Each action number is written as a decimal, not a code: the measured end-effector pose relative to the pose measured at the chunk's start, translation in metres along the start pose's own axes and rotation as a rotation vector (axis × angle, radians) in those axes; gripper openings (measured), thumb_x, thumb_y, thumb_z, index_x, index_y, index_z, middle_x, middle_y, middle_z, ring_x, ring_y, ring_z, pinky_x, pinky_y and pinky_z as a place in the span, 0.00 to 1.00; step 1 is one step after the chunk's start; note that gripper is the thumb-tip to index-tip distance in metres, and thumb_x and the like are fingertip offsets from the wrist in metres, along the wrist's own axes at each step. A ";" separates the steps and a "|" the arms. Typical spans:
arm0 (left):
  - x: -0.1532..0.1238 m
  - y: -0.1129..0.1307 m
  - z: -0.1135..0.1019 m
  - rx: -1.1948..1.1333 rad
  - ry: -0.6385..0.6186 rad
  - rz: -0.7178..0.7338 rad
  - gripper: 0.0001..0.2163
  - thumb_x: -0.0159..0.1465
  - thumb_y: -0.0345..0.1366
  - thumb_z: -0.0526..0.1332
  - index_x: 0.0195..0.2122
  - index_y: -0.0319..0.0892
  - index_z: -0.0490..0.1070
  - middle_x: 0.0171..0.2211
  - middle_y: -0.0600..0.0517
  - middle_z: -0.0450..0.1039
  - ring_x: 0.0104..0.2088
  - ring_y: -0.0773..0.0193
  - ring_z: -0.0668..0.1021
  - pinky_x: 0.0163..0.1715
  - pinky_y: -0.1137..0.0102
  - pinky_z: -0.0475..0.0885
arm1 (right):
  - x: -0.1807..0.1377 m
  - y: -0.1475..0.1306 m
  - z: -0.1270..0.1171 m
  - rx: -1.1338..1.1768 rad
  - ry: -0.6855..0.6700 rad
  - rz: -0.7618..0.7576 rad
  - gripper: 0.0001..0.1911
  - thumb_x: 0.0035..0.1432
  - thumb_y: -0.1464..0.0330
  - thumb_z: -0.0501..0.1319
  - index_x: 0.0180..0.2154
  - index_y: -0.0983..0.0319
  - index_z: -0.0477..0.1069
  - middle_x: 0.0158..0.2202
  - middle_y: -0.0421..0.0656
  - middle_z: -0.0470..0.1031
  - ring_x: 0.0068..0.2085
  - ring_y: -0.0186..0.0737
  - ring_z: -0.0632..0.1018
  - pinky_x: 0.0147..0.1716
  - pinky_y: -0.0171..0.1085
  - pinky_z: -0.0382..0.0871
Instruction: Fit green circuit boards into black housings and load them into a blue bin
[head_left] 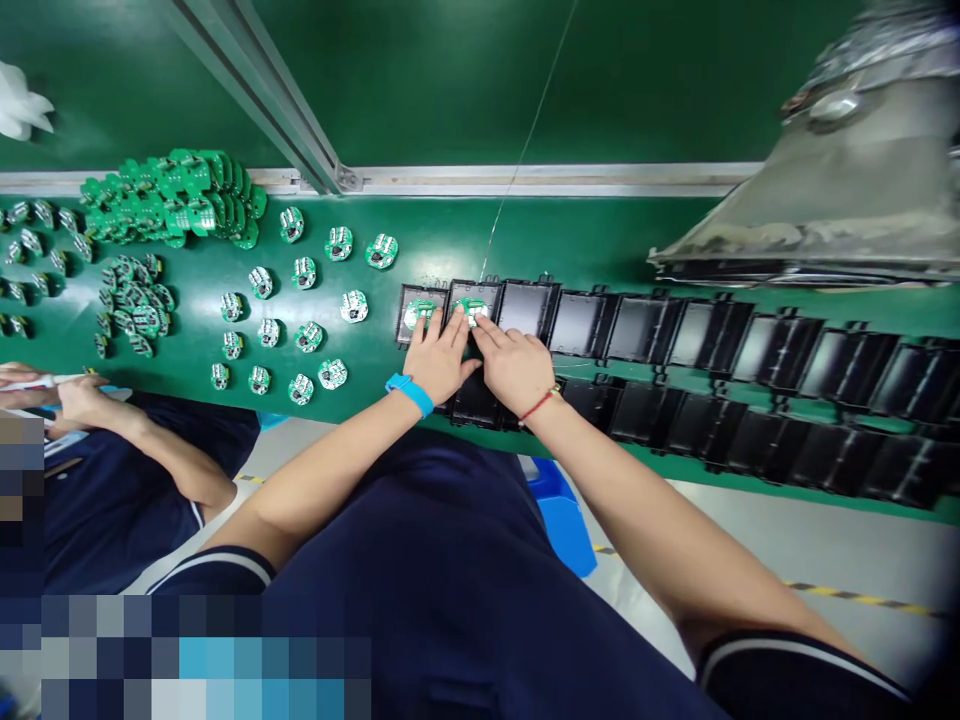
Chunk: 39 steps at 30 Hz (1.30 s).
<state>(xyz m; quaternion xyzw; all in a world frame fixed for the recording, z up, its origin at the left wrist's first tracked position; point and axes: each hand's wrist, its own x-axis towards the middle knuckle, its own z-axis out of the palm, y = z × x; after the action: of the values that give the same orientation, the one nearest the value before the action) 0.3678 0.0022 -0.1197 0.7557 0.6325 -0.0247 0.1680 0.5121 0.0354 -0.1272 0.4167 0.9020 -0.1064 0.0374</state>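
My left hand (435, 362) has its fingers stretched out over two black plastic housings at the left end of the upper row. One round green circuit board (417, 313) lies in the first housing (403, 328), partly under its fingers. A second green circuit board (473, 306) sits in the neighbouring housing (487, 292), with fingertips of both hands on or close to it. My right hand (517, 368) reaches in from the right, fingers extended and not wrapped around anything. The fingers hide parts of both boards.
Several loose circuit boards (304, 273) are spread to the left, with a pile of green boards (169, 200) behind. Black housings (637, 328) run rightward in two rows. A plastic bag (847, 190) stands at back right. A co-worker's hand (82, 400) shows at left.
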 end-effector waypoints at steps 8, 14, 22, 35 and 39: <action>0.000 -0.002 0.001 0.005 -0.005 0.008 0.30 0.65 0.46 0.52 0.64 0.35 0.54 0.66 0.44 0.49 0.62 0.43 0.55 0.61 0.49 0.48 | 0.000 -0.001 0.007 -0.035 0.023 0.043 0.20 0.61 0.70 0.49 0.52 0.66 0.67 0.60 0.51 0.64 0.39 0.45 0.74 0.37 0.42 0.58; 0.000 -0.001 -0.003 0.031 -0.055 -0.005 0.30 0.65 0.47 0.50 0.65 0.36 0.52 0.66 0.46 0.47 0.63 0.44 0.54 0.61 0.50 0.47 | 0.002 -0.001 0.008 -0.028 0.021 0.056 0.18 0.60 0.70 0.51 0.50 0.66 0.68 0.59 0.51 0.64 0.38 0.44 0.75 0.37 0.42 0.58; 0.000 -0.001 -0.002 0.027 -0.027 0.000 0.30 0.65 0.47 0.51 0.64 0.35 0.53 0.66 0.45 0.49 0.63 0.43 0.54 0.61 0.49 0.46 | 0.002 -0.005 0.000 -0.044 0.003 0.065 0.25 0.59 0.71 0.50 0.57 0.68 0.60 0.63 0.54 0.57 0.39 0.46 0.75 0.37 0.42 0.61; 0.001 0.000 -0.006 0.034 -0.028 0.017 0.29 0.64 0.45 0.52 0.63 0.34 0.54 0.65 0.45 0.50 0.62 0.42 0.54 0.61 0.48 0.46 | 0.003 -0.009 -0.007 -0.030 -0.065 0.093 0.19 0.61 0.71 0.48 0.51 0.66 0.66 0.61 0.54 0.59 0.37 0.44 0.77 0.34 0.41 0.67; 0.002 0.000 -0.007 0.038 -0.029 0.021 0.28 0.64 0.45 0.52 0.63 0.34 0.56 0.65 0.45 0.52 0.62 0.41 0.54 0.61 0.47 0.45 | 0.011 -0.014 -0.017 -0.017 -0.153 0.105 0.19 0.61 0.73 0.45 0.49 0.66 0.67 0.60 0.57 0.61 0.32 0.43 0.78 0.27 0.40 0.68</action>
<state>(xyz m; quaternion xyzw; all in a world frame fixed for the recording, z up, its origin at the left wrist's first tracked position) 0.3667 0.0059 -0.1134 0.7649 0.6215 -0.0461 0.1630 0.4950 0.0386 -0.1098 0.4537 0.8743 -0.1282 0.1152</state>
